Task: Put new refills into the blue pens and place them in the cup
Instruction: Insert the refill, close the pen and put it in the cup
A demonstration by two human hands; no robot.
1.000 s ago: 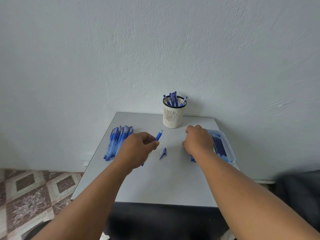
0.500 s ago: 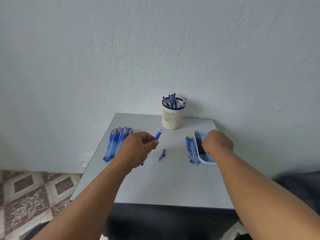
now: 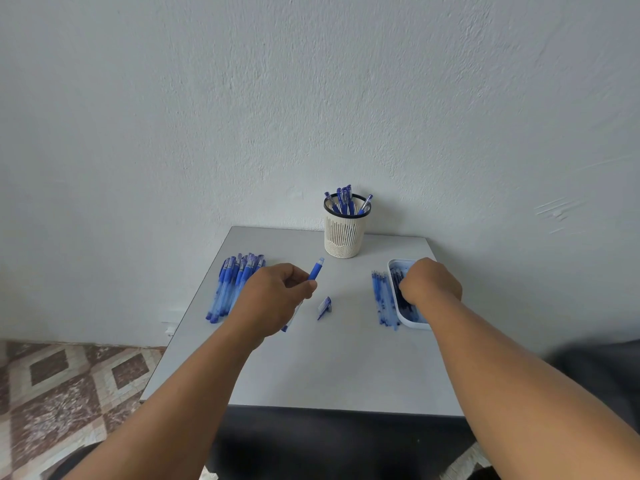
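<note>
- Presently my left hand [image 3: 273, 299] pinches the open pen barrel [image 3: 316, 269], mouth angled up to take a refill.
- My right hand [image 3: 429, 284] reaches, fingers curled, into the refill tray [image 3: 415, 323]; whether it grasps one, I cannot tell.
- Loose cap [image 3: 325, 306] waits between; cup [image 3: 344, 233] stands behind.

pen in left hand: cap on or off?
Off. The blue pen in the left hand ends in an uncapped blue section, and a loose pen cap lies on the table beside it.
</note>
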